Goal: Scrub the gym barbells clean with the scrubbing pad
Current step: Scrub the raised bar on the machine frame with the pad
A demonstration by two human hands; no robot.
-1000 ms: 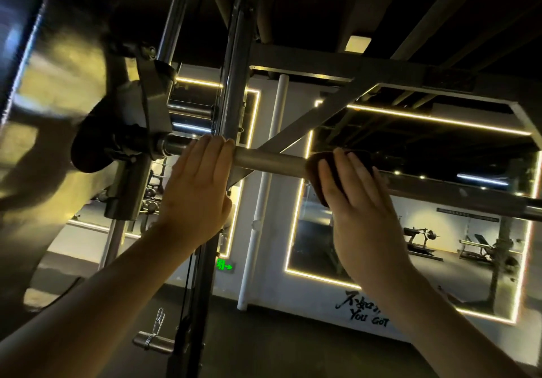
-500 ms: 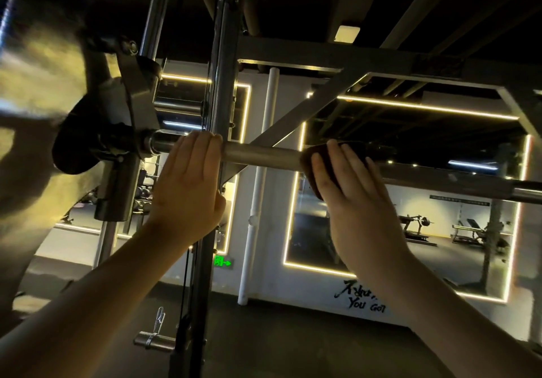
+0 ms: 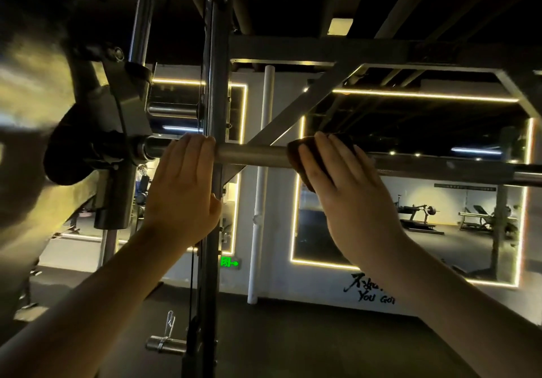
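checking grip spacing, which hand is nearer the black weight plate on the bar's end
Left. The left hand grips the barbell just beside the weight plate; the right hand sits farther along, on the scrubbing pad.

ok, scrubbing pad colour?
Dark brown scrubbing pad, under the right hand; head view.

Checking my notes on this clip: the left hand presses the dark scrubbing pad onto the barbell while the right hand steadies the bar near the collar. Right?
Hands are swapped. In the head view the right hand presses the scrubbing pad onto the barbell, while the left hand steadies the bar near the collar.
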